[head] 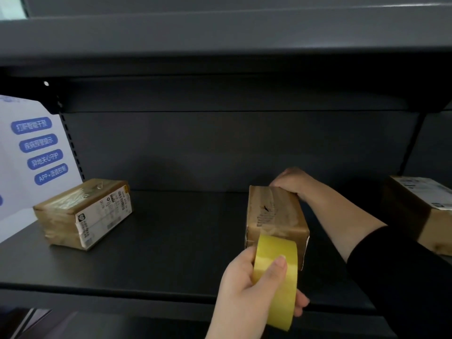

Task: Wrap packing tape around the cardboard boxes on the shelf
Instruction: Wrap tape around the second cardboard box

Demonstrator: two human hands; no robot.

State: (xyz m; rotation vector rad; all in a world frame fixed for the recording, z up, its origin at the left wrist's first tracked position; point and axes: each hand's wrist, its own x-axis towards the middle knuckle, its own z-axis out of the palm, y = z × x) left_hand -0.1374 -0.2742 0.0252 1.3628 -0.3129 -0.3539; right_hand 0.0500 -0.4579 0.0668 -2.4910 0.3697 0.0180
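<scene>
Left hand (pixel 247 287): I saw it gripping the yellow tape roll (pixel 276 277), thumb across its face, just before the middle box.
Right hand (pixel 289 182): curled over the far top edge of the middle box (pixel 274 214).
Shelf (pixel 171 241): the middle box stood there, the left box (pixel 83 214) well apart.

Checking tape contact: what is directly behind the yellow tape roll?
The near end of the middle cardboard box sits behind the tape roll, gripped by the left hand. Any tape-to-box contact is covered.
</scene>
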